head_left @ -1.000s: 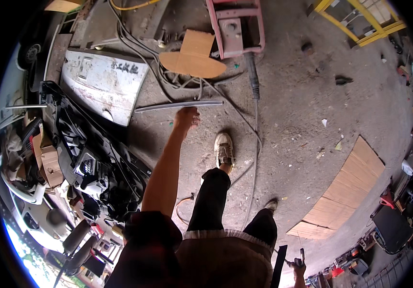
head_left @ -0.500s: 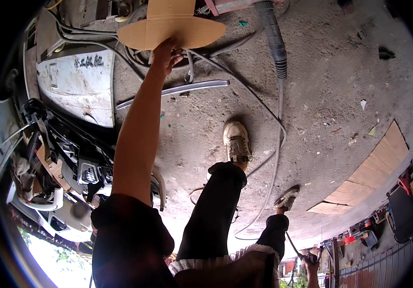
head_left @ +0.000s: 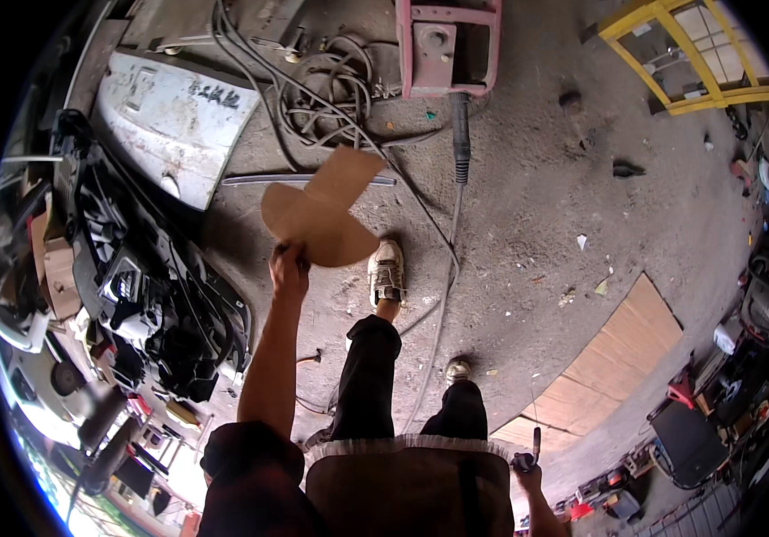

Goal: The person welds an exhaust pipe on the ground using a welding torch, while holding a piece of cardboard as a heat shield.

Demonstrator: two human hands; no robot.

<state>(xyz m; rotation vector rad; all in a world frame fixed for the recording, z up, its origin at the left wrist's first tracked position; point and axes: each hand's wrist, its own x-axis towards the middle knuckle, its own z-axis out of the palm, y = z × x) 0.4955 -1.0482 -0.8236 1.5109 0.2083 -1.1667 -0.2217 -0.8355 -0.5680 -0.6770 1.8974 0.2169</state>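
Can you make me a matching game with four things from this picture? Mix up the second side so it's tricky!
Things:
1. cut cardboard piece
2. big curved panel
3. boxy framed machine
4. long cardboard sheet

Places and colours:
A. pink
B. on the floor, in the lower right part of the picture
C. held by the left hand
D. scuffed white

Right pairs: 1-C, 2-D, 3-A, 4-B
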